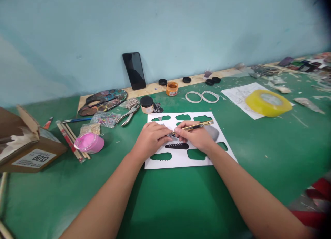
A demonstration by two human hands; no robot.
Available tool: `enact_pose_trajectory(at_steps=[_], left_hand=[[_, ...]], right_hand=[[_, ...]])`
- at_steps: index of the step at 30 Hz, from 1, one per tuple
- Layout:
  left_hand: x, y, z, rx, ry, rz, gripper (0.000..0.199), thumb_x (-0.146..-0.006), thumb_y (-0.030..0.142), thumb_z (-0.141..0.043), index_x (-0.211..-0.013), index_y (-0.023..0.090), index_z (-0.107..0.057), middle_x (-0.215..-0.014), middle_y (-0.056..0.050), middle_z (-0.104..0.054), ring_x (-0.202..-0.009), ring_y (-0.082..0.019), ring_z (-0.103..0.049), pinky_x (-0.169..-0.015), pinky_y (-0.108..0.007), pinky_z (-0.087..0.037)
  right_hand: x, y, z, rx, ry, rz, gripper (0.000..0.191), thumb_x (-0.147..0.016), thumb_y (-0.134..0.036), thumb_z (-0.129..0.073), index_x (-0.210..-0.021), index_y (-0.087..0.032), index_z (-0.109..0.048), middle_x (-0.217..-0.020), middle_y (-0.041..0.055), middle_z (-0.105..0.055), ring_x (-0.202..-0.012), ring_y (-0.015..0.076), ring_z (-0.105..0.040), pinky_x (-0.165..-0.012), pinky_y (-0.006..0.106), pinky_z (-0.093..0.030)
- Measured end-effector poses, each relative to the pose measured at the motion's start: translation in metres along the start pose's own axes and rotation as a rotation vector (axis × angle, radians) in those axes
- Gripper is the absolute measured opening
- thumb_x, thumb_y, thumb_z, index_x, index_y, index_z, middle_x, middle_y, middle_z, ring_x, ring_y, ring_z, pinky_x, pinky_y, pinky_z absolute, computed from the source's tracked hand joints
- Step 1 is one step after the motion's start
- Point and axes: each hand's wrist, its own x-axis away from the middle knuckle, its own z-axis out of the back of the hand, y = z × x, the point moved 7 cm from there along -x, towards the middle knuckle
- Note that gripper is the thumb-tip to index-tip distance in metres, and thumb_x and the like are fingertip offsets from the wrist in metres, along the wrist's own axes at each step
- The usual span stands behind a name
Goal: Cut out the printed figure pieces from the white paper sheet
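A white paper sheet (181,161) with several cut-out openings lies on the green tabletop. My left hand (152,135) presses on its middle, fingers close together and bent over the paper. In my right hand (195,134) is a gold utility knife (199,124), gripped like a pen, its front end close to my left fingertips. Exactly where the blade meets the paper is hidden by my fingers. Just below my hands, a black printed shape (177,146) with a row of small marks is on the sheet; a grey printed shape (212,132) shows beside my right wrist.
Left stand a cardboard box (33,159), a pink paint jar (90,142), pliers (128,115) and a paint palette (103,100). Behind are a black-lidded jar (147,104), an orange jar (172,89), white rings (193,97) and a phone (134,71). Yellow tape (269,103) lies right.
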Motion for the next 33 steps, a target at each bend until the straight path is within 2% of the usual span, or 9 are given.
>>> enact_pose_trajectory(at_steps=[7,12,17,22,33], left_hand=[[-0.0013,0.0025,0.0020,-0.026,-0.004,0.001,0.024,-0.094,0.043,-0.060,-0.098,0.025,-0.074,-0.095,-0.001,-0.076,-0.087,-0.017,-0.065,-0.086,-0.035,-0.042],[-0.0013,0.0050,0.0053,-0.007,0.033,-0.019,0.020,-0.095,0.039,-0.059,-0.094,0.025,-0.074,-0.090,0.000,-0.076,-0.083,-0.017,-0.064,-0.084,-0.034,-0.040],[-0.0014,0.0025,0.0043,-0.020,0.010,0.005,0.023,-0.095,0.042,-0.058,-0.097,0.027,-0.075,-0.090,0.000,-0.076,-0.083,-0.017,-0.065,-0.082,-0.033,-0.040],[-0.0010,0.0039,0.0070,-0.036,0.045,-0.015,0.026,-0.093,0.045,-0.059,-0.099,0.025,-0.074,-0.088,-0.002,-0.076,-0.083,-0.017,-0.065,-0.083,-0.033,-0.039],[-0.0003,0.0044,0.0091,-0.023,0.071,-0.003,0.027,-0.094,0.047,-0.058,-0.098,0.025,-0.074,-0.088,0.000,-0.076,-0.084,-0.016,-0.065,-0.085,-0.034,-0.039]], right_hand=[[0.0002,-0.0051,0.0001,0.013,0.021,0.045,0.019,-0.081,-0.039,-0.072,-0.081,-0.021,-0.066,-0.068,-0.0007,-0.065,-0.056,0.0127,-0.060,-0.053,0.026,-0.049],[0.0034,-0.0088,-0.0013,-0.011,0.041,0.067,0.023,-0.080,-0.039,-0.074,-0.076,-0.020,-0.063,-0.069,0.0004,-0.067,-0.056,0.0115,-0.060,-0.053,0.025,-0.049],[0.0045,-0.0084,-0.0066,-0.124,-0.013,0.033,0.022,-0.083,-0.036,-0.072,-0.075,-0.018,-0.062,-0.065,0.0002,-0.067,-0.053,0.0098,-0.058,-0.051,0.024,-0.049],[0.0033,-0.0063,-0.0079,-0.193,-0.044,0.004,0.022,-0.081,-0.034,-0.074,-0.072,-0.017,-0.063,-0.066,0.0009,-0.068,-0.052,0.0091,-0.060,-0.049,0.022,-0.049],[0.0048,-0.0030,-0.0071,-0.283,-0.042,-0.041,0.022,-0.079,-0.032,-0.076,-0.071,-0.017,-0.064,-0.063,0.0009,-0.068,-0.051,0.0091,-0.060,-0.047,0.021,-0.048]])
